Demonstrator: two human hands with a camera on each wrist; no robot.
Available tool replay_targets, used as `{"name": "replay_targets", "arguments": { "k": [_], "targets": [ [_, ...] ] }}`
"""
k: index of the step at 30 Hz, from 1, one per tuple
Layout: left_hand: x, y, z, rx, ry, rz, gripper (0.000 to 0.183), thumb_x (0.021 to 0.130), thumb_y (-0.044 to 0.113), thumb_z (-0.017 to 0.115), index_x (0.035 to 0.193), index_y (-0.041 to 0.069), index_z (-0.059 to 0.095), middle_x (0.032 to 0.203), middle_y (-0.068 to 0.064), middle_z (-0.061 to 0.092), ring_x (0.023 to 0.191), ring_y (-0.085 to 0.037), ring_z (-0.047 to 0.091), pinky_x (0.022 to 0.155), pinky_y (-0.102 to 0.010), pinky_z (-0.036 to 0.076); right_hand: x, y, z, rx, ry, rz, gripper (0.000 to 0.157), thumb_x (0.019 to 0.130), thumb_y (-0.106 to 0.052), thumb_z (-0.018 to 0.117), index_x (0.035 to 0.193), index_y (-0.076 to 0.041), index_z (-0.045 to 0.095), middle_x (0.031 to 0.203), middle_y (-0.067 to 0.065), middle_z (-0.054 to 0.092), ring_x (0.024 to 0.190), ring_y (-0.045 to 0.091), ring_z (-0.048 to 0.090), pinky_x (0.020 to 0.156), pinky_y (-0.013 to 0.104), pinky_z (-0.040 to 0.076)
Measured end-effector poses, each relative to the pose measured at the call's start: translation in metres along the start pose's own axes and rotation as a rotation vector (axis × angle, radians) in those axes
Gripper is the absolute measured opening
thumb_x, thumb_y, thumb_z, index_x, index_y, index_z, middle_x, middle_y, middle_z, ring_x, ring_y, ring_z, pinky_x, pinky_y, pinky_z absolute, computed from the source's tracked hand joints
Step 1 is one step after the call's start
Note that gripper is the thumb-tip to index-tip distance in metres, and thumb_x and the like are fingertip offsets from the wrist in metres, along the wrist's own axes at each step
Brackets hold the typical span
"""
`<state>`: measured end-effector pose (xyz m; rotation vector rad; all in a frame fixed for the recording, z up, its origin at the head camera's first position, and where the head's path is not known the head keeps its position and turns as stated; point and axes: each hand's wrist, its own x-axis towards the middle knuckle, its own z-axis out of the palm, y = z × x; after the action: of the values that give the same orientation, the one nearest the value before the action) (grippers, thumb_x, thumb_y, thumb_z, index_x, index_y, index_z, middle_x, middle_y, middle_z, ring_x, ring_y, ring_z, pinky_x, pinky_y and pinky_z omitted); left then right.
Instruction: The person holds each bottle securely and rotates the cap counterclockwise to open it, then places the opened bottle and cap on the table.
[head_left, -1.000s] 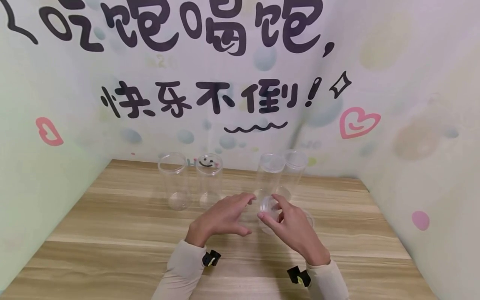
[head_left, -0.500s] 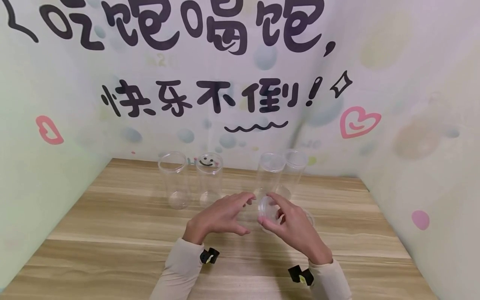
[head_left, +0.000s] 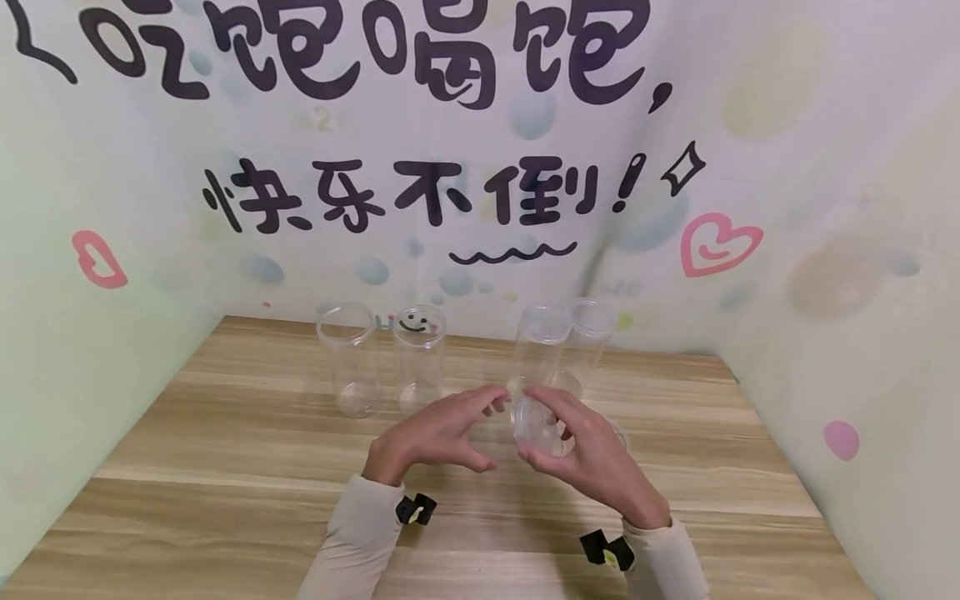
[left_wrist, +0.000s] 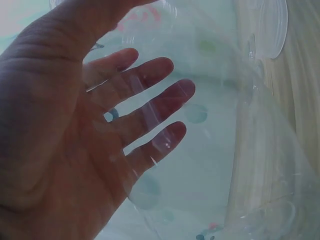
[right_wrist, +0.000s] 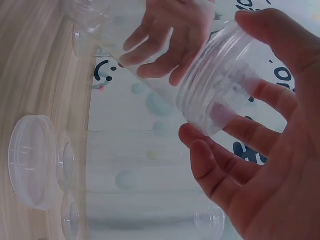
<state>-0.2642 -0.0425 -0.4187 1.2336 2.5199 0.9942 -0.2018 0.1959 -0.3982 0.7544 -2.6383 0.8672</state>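
Note:
A clear plastic jar (right_wrist: 200, 80) with a threaded mouth is held tilted between both hands, its base lower and toward the left. My right hand (head_left: 592, 450) grips it at the mouth, thumb and fingers spread around the threaded rim. My left hand (head_left: 438, 437) is around the jar's body, with the fingers (left_wrist: 160, 105) showing through the clear wall in the left wrist view. In the head view the body barely shows between the left thumb and fingers. A clear round lid (right_wrist: 34, 162) lies on the table near the right hand, mostly hidden behind it in the head view.
Several tall clear jars stand upright at the back: a left jar (head_left: 348, 367), one beside it (head_left: 420, 367), and a close pair (head_left: 540, 333) on the right. Behind the wooden table (head_left: 225, 500) hangs a printed backdrop (head_left: 420, 242), with side panels left and right.
The right hand turns at the mouth: its index fingertip shifts left, its wrist slightly right. The jar's mouth faces more toward the head camera. The left hand moves slightly left.

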Motion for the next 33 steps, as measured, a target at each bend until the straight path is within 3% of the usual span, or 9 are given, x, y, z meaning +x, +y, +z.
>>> {"name": "replay_targets", "arguments": {
  "k": [6, 21, 30, 33],
  "targets": [
    [0.0004, -0.0006, 0.0001, -0.039, -0.014, -0.011, 0.078, 0.077, 0.025, 0.084, 0.141, 0.015, 0.041, 0.131, -0.002, 0.058, 0.122, -0.022, 0.055, 0.101, -0.039, 0.048, -0.0006, 0.0002, -0.0016, 0.005, -0.007, -0.041, 0.069, 0.080, -0.030, 0.083, 0.141, -0.023, 0.051, 0.138, -0.003, 0.055, 0.107, 0.018, 0.060, 0.072, 0.033, 0.055],
    [0.0010, -0.0013, 0.0022, 0.010, 0.038, -0.016, 0.087, 0.075, 0.029, 0.085, 0.147, 0.008, 0.040, 0.139, -0.009, 0.055, 0.131, -0.025, 0.050, 0.109, -0.045, 0.041, -0.0010, 0.0013, -0.0030, -0.007, 0.001, -0.075, 0.073, 0.079, -0.023, 0.082, 0.144, -0.018, 0.049, 0.146, 0.005, 0.049, 0.127, 0.024, 0.052, 0.077, 0.038, 0.057],
    [0.0015, -0.0007, 0.0022, 0.019, 0.053, -0.018, 0.086, 0.076, 0.029, 0.085, 0.147, 0.010, 0.040, 0.140, -0.008, 0.053, 0.131, -0.024, 0.048, 0.109, -0.048, 0.040, -0.0002, 0.0021, -0.0029, -0.018, 0.007, -0.114, 0.073, 0.078, -0.020, 0.084, 0.143, -0.015, 0.050, 0.146, 0.005, 0.047, 0.133, 0.026, 0.047, 0.095, 0.050, 0.052],
    [0.0017, -0.0011, 0.0024, 0.024, 0.054, -0.021, 0.086, 0.076, 0.029, 0.085, 0.147, 0.012, 0.040, 0.138, -0.007, 0.054, 0.129, -0.022, 0.050, 0.109, -0.047, 0.040, -0.0003, 0.0021, -0.0030, -0.017, -0.001, -0.126, 0.073, 0.077, -0.016, 0.084, 0.142, -0.015, 0.050, 0.146, 0.007, 0.046, 0.133, 0.028, 0.048, 0.094, 0.050, 0.052]
  ]
}}
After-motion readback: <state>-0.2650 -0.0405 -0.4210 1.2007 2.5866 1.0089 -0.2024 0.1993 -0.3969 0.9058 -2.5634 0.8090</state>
